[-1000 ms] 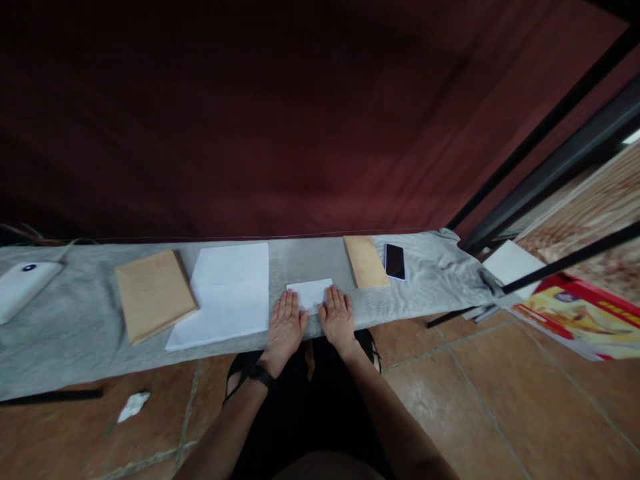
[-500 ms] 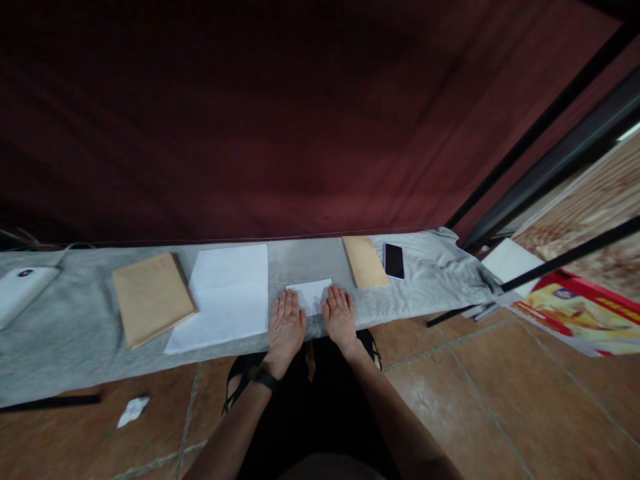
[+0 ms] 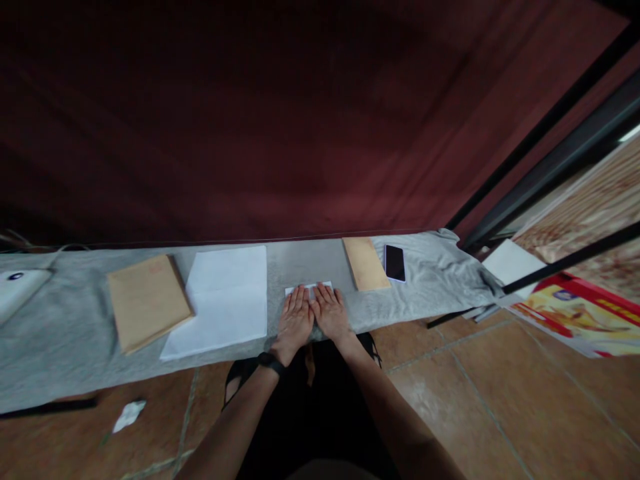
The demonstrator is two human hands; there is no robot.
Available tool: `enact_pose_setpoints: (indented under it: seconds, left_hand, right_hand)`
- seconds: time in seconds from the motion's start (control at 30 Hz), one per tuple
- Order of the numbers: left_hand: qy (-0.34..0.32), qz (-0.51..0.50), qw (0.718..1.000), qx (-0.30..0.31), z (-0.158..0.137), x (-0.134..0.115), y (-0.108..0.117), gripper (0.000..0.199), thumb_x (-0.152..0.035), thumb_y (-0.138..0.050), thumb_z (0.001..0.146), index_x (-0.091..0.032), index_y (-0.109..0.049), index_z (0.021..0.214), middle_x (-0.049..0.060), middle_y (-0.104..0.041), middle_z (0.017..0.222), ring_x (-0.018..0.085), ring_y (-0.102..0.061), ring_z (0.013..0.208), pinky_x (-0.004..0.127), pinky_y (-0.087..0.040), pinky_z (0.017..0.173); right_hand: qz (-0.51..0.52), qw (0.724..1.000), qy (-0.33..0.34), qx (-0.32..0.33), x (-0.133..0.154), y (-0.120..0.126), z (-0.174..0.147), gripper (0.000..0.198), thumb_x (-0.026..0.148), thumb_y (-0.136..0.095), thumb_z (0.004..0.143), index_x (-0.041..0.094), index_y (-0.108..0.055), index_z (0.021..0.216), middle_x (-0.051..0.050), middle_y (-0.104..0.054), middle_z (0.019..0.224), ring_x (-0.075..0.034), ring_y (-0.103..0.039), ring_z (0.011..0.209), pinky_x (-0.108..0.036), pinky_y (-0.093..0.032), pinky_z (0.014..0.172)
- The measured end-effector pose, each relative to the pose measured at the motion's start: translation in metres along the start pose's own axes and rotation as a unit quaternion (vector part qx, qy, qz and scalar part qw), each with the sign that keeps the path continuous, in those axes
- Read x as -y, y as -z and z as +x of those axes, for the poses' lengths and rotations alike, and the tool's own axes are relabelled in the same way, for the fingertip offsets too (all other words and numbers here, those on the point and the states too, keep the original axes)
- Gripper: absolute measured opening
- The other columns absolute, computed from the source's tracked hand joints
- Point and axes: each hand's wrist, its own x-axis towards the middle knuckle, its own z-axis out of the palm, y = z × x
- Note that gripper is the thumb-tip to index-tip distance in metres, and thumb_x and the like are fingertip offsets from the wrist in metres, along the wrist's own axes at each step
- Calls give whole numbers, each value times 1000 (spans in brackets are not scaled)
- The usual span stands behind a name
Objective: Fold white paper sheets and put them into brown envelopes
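A small white folded paper (image 3: 309, 289) lies on the grey cloth near its front edge, mostly hidden under my hands. My left hand (image 3: 296, 322) rests flat on its left part, fingers stretched forward. Flat on the right part lies my right hand (image 3: 329, 314), its fingers also straight. The two hands sit side by side, thumbs close together. Left of them is a large white sheet (image 3: 233, 297) with a crease across it. A stack of brown envelopes (image 3: 149, 300) overlaps that sheet's left side. To my right lies a single tan envelope (image 3: 366, 263).
A phone (image 3: 395, 263) lies right of the tan envelope. At the far left is a white device (image 3: 20, 290) with a cable. The grey cloth (image 3: 425, 287) covers a narrow table against a dark red curtain (image 3: 300, 133). A red and yellow box (image 3: 585, 313) stands at right.
Both hands have slid inward and forward over the small white paper. They were apart near its two ends and now lie together, covering most of it. The view has shifted slightly.
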Motion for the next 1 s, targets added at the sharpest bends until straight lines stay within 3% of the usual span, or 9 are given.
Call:
enact_pose_setpoints:
  seconds: [0.27, 0.53, 1.0]
  left_hand:
    - [66, -2, 998, 8, -1, 2, 2, 60, -27, -32, 97, 2, -38, 149, 21, -35, 159, 29, -28, 150, 46, -21, 124]
    - [107, 5, 994, -3, -2, 7, 0, 62, -29, -34, 97, 4, -37, 149, 23, -36, 158, 30, -27, 151, 48, -22, 123]
    - [97, 8, 995, -31, -4, 9, -4, 63, -31, -35, 96, 4, -39, 148, 25, -39, 155, 33, -31, 148, 49, -25, 122]
  right_hand:
    - [1, 999, -53, -9, -3, -1, 0, 50, 36, -34, 106, 15, -45, 149, -11, -44, 155, -28, -38, 144, -49, -24, 119]
    - [-21, 996, -81, -26, -8, -3, -1, 51, 36, -36, 106, 13, -43, 151, -12, -44, 154, -29, -38, 144, -49, -24, 119]
    - [-40, 993, -103, -40, -5, -4, -1, 53, 35, -36, 105, 11, -41, 152, -14, -45, 154, -29, -39, 144, -48, -23, 119]
